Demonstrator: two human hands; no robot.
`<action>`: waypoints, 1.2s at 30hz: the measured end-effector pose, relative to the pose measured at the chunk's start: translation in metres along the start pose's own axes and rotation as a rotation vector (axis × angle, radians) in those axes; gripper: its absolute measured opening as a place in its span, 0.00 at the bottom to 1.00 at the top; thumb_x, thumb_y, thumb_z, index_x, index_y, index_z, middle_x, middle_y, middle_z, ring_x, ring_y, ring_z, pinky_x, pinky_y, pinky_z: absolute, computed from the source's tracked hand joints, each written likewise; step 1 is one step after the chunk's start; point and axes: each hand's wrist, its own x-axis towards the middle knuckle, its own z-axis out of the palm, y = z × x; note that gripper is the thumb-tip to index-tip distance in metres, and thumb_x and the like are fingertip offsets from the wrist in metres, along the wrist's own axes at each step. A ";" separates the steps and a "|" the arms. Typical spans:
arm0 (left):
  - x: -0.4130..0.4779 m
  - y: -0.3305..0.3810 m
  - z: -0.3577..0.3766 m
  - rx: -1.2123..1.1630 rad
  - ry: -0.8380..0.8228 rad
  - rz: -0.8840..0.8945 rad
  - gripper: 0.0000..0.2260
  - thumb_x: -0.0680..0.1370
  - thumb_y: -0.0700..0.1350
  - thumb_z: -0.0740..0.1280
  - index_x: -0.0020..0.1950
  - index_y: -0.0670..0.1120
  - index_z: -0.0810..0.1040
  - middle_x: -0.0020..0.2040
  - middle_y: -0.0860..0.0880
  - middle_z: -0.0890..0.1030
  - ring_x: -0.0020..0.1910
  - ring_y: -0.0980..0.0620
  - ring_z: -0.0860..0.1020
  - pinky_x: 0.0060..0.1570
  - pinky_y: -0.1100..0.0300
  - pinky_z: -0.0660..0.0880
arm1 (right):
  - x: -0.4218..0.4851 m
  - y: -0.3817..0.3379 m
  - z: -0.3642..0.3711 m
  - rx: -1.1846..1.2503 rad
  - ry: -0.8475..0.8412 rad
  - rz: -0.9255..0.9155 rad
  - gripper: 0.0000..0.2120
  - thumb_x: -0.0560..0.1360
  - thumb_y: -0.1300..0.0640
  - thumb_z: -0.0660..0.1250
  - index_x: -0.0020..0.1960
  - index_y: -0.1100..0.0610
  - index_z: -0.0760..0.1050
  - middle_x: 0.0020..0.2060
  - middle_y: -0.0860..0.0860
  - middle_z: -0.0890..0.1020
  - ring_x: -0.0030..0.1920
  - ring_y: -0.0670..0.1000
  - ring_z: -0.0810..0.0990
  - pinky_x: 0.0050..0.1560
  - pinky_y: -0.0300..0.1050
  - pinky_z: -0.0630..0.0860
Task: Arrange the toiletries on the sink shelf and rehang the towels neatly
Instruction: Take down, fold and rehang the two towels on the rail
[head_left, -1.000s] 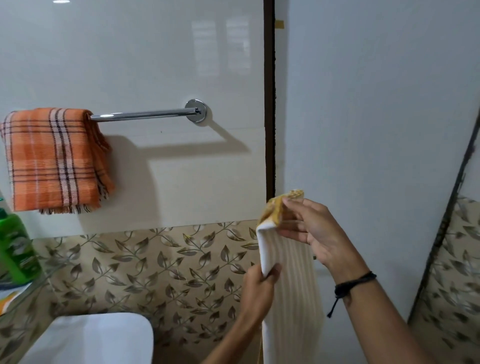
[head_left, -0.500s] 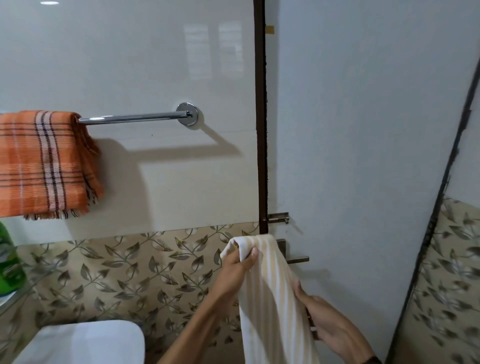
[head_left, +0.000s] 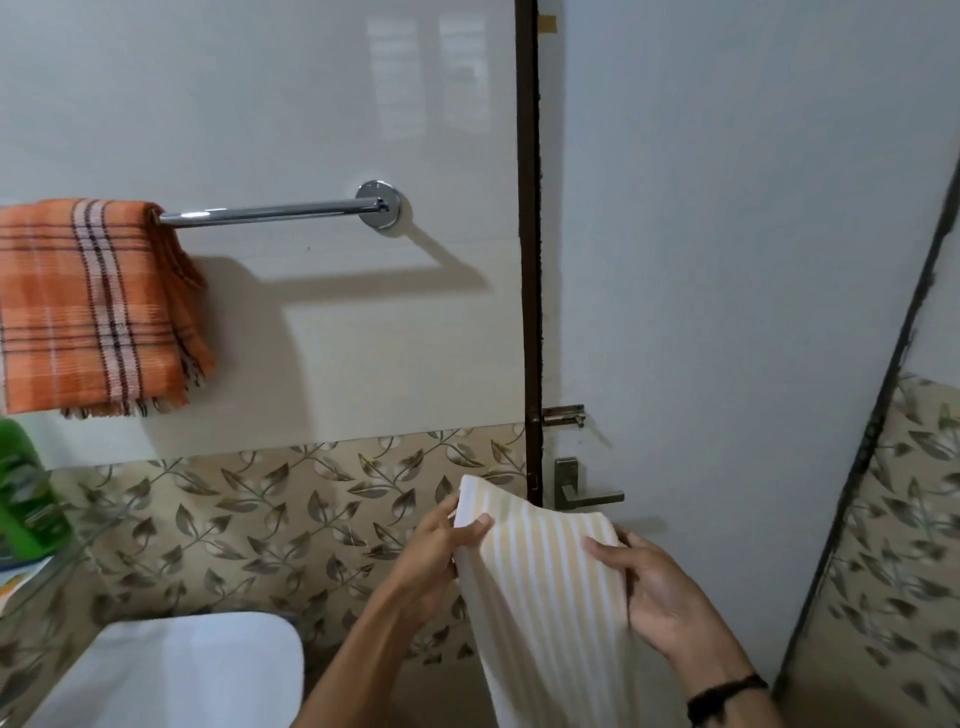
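Left hand (head_left: 441, 545) and right hand (head_left: 660, 592) each pinch top corner of cream-and-white striped cloth towel (head_left: 545, 597), spread flat below bare chrome wall rail (head_left: 270, 212), likely for draping beside orange plaid towel (head_left: 88, 306).

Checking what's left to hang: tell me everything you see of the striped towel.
The striped towel is soft cloth with pale yellow and white lengthwise stripes, apparently folded into a narrow band. Its top edge is held up; the rest hangs down out of frame. The left hand pinches its upper left corner, the right hand grips its upper right edge. It is not on the towel rail.
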 end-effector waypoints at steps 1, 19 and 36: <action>0.000 0.000 0.000 -0.012 0.026 0.024 0.27 0.76 0.45 0.75 0.74 0.55 0.73 0.66 0.46 0.81 0.62 0.42 0.82 0.62 0.41 0.78 | -0.001 -0.002 -0.001 0.023 0.008 -0.017 0.26 0.64 0.70 0.75 0.62 0.65 0.74 0.53 0.63 0.84 0.53 0.61 0.84 0.47 0.53 0.82; -0.004 0.010 0.019 -0.112 -0.143 0.313 0.32 0.76 0.29 0.70 0.73 0.58 0.72 0.65 0.45 0.78 0.61 0.43 0.78 0.67 0.38 0.74 | -0.010 0.062 0.006 -0.311 0.233 -0.271 0.10 0.76 0.54 0.72 0.54 0.60 0.82 0.45 0.55 0.87 0.45 0.50 0.84 0.43 0.42 0.76; -0.004 -0.031 -0.007 0.048 -0.085 0.009 0.33 0.76 0.43 0.75 0.74 0.64 0.66 0.68 0.50 0.72 0.61 0.46 0.81 0.60 0.48 0.80 | -0.002 0.022 0.016 -0.001 0.289 -0.380 0.08 0.73 0.66 0.74 0.51 0.63 0.80 0.45 0.57 0.86 0.50 0.55 0.84 0.53 0.50 0.80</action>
